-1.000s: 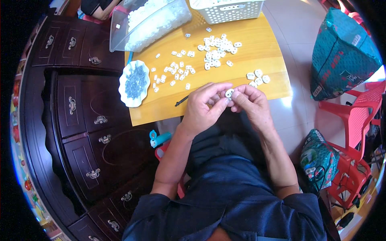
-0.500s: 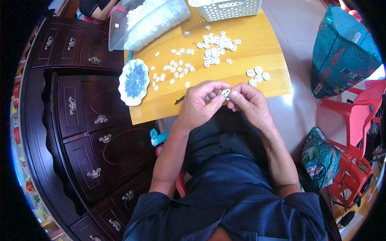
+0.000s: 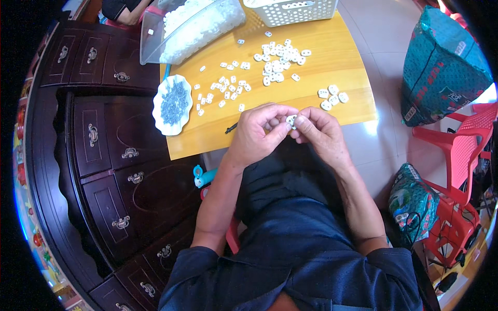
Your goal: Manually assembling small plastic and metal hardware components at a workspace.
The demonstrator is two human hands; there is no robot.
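Between my two hands, over the table's near edge, is a small white oval plastic piece (image 3: 291, 121) with dark holes. My left hand (image 3: 262, 129) pinches its left side with thumb and fingers, while my right hand (image 3: 320, 130) grips the right side, thumb on top. Fingers cover part of the piece. Just left of my left hand lies a thin black tool (image 3: 231, 128), partly hidden by the hand. Several like oval pieces (image 3: 333, 96) rest together beyond my right hand. A larger heap of white pieces (image 3: 277, 65) and scattered smaller white pieces (image 3: 226, 88) lie farther back.
On the wooden table (image 3: 332, 52), a scalloped white dish (image 3: 157, 111) holds small grey metal parts. A clear bin (image 3: 150, 52) of white pieces and a perforated basket (image 3: 290, 16) stand at the back. Dark drawers (image 3: 119, 129) flank the left; red chairs (image 3: 461, 150) and teal bags (image 3: 441, 67) are right.
The small white piece has turned slightly between my fingertips. Both hands stay in nearly the same place, and the things on the table have not moved.
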